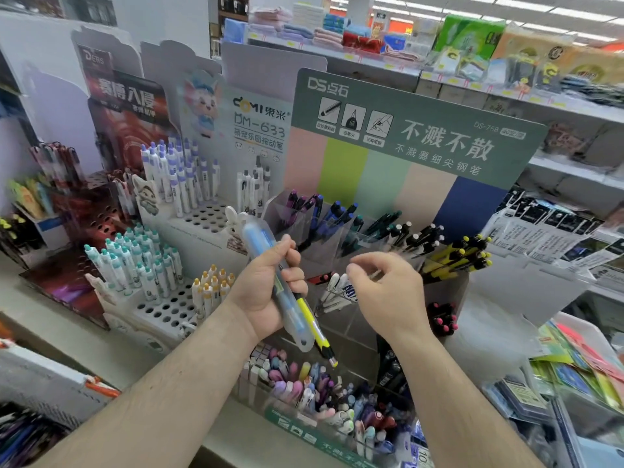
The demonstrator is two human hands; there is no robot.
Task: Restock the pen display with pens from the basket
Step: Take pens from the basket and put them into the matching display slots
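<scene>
The left hand (270,288) is curled round a small bundle: a translucent blue pen case (270,261) and, alongside it, a yellow pen (312,319) whose dark tip sticks out below the fist. The right hand (388,292) hangs just beside it, fingers loosely bent; something thin seems to lie at its fingertips, but blur hides whether it is held.

Beyond both hands stands the display (398,136), its clear bins holding purple, blue, black and yellow pens; the yellow bin (459,258) lies just past the right hand. No basket shows plainly (the bin of mixed pens under the wrists may be another display).

The pen looks light, stiff and smooth, likely to slip if pinched at the tapered tip. Better, I judge, to take it mid-barrel between thumb and two fingers, then drop it tip-down among its yellow fellows.
</scene>
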